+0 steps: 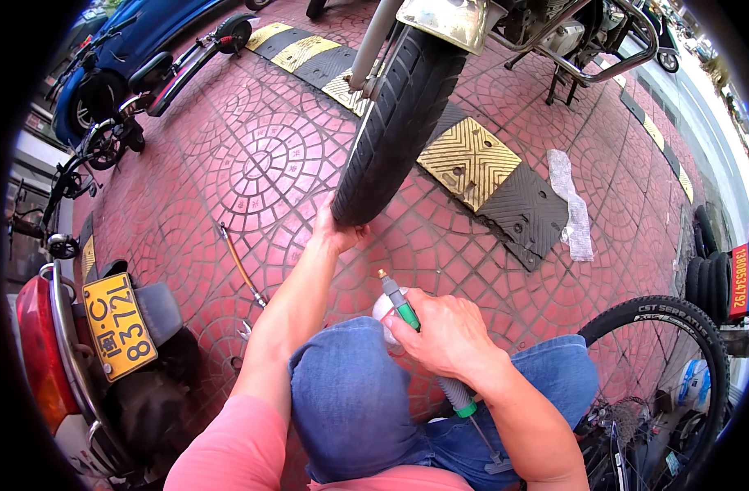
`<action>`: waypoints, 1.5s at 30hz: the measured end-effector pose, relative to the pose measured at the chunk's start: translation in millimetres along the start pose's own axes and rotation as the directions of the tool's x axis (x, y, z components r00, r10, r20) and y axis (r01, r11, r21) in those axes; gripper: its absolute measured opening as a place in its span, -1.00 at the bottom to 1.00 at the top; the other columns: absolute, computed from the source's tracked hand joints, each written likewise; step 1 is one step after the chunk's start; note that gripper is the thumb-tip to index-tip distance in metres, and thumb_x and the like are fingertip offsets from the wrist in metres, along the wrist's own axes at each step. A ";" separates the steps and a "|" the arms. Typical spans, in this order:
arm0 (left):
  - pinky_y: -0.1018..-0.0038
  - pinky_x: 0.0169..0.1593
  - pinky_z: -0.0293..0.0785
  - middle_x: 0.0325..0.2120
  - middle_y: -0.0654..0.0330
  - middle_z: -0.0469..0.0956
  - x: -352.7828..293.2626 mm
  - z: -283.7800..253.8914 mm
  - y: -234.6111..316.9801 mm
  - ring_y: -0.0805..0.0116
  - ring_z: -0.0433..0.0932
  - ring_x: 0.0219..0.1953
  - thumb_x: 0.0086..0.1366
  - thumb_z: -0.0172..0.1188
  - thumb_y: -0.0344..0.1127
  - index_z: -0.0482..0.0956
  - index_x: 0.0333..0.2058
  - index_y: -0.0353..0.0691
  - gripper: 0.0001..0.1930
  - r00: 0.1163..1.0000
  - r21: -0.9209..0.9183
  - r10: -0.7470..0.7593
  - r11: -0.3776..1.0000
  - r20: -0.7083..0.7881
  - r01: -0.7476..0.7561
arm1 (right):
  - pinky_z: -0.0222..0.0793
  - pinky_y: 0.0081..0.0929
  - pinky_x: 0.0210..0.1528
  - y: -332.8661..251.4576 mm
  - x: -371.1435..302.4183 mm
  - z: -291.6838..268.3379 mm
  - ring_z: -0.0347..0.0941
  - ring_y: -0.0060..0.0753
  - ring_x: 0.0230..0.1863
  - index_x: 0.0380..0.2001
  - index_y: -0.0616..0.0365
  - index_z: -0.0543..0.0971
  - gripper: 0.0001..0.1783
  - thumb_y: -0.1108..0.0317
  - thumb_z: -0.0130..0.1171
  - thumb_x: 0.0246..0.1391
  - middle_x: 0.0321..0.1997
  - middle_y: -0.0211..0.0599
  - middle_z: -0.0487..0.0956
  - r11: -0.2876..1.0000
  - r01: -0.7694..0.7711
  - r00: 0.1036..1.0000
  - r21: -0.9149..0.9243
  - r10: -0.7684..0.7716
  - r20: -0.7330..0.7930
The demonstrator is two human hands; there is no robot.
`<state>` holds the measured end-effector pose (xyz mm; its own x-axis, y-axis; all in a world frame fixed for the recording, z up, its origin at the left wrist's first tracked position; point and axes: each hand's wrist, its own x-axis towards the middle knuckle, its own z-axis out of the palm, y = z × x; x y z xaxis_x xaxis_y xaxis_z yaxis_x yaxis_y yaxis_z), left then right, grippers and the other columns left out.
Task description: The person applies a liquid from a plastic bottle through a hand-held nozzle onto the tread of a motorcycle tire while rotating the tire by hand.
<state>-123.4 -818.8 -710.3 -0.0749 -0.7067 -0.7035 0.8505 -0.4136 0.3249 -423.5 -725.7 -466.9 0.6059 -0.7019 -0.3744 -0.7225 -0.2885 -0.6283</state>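
The left hand [338,232] is cupped against the lower end of the black tire [407,123], its fingers partly hidden. Nearer the body, the right hand [449,335] grips a green-and-grey pump sprayer [404,309], whose brass tip [382,273] points toward the tire without touching it. An orange hose [242,266] lies on the red paving [186,192] left of the left hand; beyond the tire runs a yellow-and-black ramp [472,168].

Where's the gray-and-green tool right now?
In the head view, the gray-and-green tool is below and right of center, in the right hand, its lower end over the blue jeans.
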 end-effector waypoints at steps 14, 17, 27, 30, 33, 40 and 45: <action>0.37 -0.39 0.20 -0.45 0.34 0.62 -1.9 6.1 0.9 0.32 0.47 -0.40 0.48 -0.20 0.24 0.65 -0.32 0.11 -0.49 1.000 0.062 0.000 0.998 -0.006 0.001 | 0.50 0.18 -0.17 5.1 -4.8 5.6 0.64 0.30 -0.29 -0.20 0.28 0.57 -0.49 -0.06 0.08 0.34 -0.40 0.17 0.68 0.998 -0.014 0.999 -0.060 0.011 -0.045; 0.41 -0.45 0.13 -0.48 0.34 0.61 -9.9 5.6 -1.8 0.32 0.47 -0.43 0.49 -0.20 0.23 0.64 -0.33 0.10 -0.50 1.000 0.067 0.024 0.998 -0.017 -0.023 | 0.50 0.19 -0.18 1.9 -3.8 8.0 0.64 0.30 -0.29 -0.19 0.28 0.57 -0.47 -0.07 0.06 0.35 -0.41 0.16 0.68 0.997 -0.002 0.999 -0.071 -0.001 -0.043; 0.29 -0.32 0.49 -0.07 0.05 0.62 -152.0 116.6 -17.8 0.12 0.64 -0.22 0.60 -0.27 0.20 0.47 0.13 -0.17 -0.42 0.999 -0.128 0.045 0.991 0.023 -0.041 | 0.46 0.18 -0.21 -9.1 1.5 10.1 0.61 0.30 -0.34 -0.27 0.25 0.53 -0.52 -0.05 0.14 0.33 -0.50 0.11 0.63 0.999 0.017 0.999 -0.049 -0.018 -0.028; 0.23 -0.21 0.59 0.02 -0.10 0.60 -155.0 111.6 -18.5 0.09 0.67 -0.08 0.59 -0.29 0.29 0.43 0.15 -0.34 -0.28 0.997 0.056 0.059 0.997 0.040 -0.061 | 0.48 0.17 -0.20 -5.9 5.7 9.5 0.62 0.29 -0.33 -0.23 0.24 0.55 -0.53 -0.04 0.16 0.32 -0.47 0.12 0.65 0.996 0.052 0.998 -0.067 -0.053 -0.015; 0.21 -0.17 0.60 0.04 -0.14 0.60 -146.5 79.4 -23.5 0.08 0.66 -0.03 0.56 -0.32 0.34 0.40 0.16 -0.42 -0.20 1.000 0.062 -0.018 0.998 0.005 0.018 | 0.52 0.14 -0.18 -8.9 5.5 8.5 0.66 0.22 -0.31 -0.21 0.23 0.57 -0.55 -0.03 0.16 0.31 -0.43 0.08 0.68 0.994 0.060 0.998 -0.086 -0.061 -0.004; 0.10 -0.10 0.54 -0.17 -0.02 0.67 -58.5 36.0 -19.5 0.09 0.65 -0.14 0.48 -0.21 0.33 0.61 -0.07 -0.29 -0.27 0.996 0.035 -0.011 0.999 -0.083 0.014 | 0.52 0.15 -0.17 -2.8 -2.0 6.5 0.67 0.22 -0.29 -0.16 0.25 0.59 -0.52 -0.03 0.14 0.32 -0.40 0.10 0.69 0.998 -0.006 1.000 -0.067 0.006 -0.007; 0.21 -0.23 0.52 -0.38 0.15 0.66 -25.5 23.8 -6.2 0.19 0.63 -0.32 0.46 -0.09 0.17 0.69 -0.21 -0.16 -0.47 0.997 -0.066 -0.002 0.998 -0.075 -0.003 | 0.52 0.15 -0.17 -3.6 -5.1 8.5 0.66 0.24 -0.29 -0.15 0.27 0.59 -0.51 -0.03 0.11 0.32 -0.41 0.12 0.69 0.998 -0.012 1.000 -0.055 0.011 -0.015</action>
<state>-139.2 -811.8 -679.2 -0.0371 -0.6609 -0.7496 0.8832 -0.3726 0.2848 -421.2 -715.5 -468.5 0.5926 -0.7146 -0.3716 -0.7472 -0.3156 -0.5848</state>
